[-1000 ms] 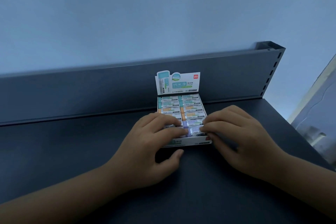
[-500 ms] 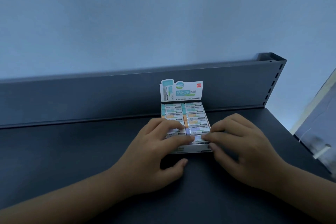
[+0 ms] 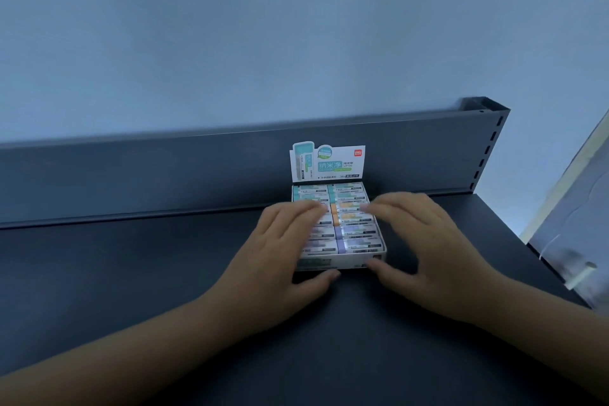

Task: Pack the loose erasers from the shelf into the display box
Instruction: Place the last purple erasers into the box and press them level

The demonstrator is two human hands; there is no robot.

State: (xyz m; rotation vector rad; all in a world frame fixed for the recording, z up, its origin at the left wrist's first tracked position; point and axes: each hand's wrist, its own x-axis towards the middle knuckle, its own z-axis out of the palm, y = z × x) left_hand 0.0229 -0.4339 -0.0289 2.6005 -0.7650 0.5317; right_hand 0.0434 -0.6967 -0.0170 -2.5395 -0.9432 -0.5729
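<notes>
Nearest, the left hand (image 3: 283, 250) lies flat with straight fingers on the left column of erasers (image 3: 354, 231), its thumb on the shelf (image 3: 131, 273) at the front wall of the display box (image 3: 342, 262). The right hand (image 3: 425, 241) arches loosely open and grips nothing, its thumb against that same wall. I cannot tell whether its blurred fingertips touch. Between the hands the box looks full, so this seems to be final seating: press evenly downward and brace the front so the box doesn't slide. Beyond the fingertips stands the header card (image 3: 329, 163).
</notes>
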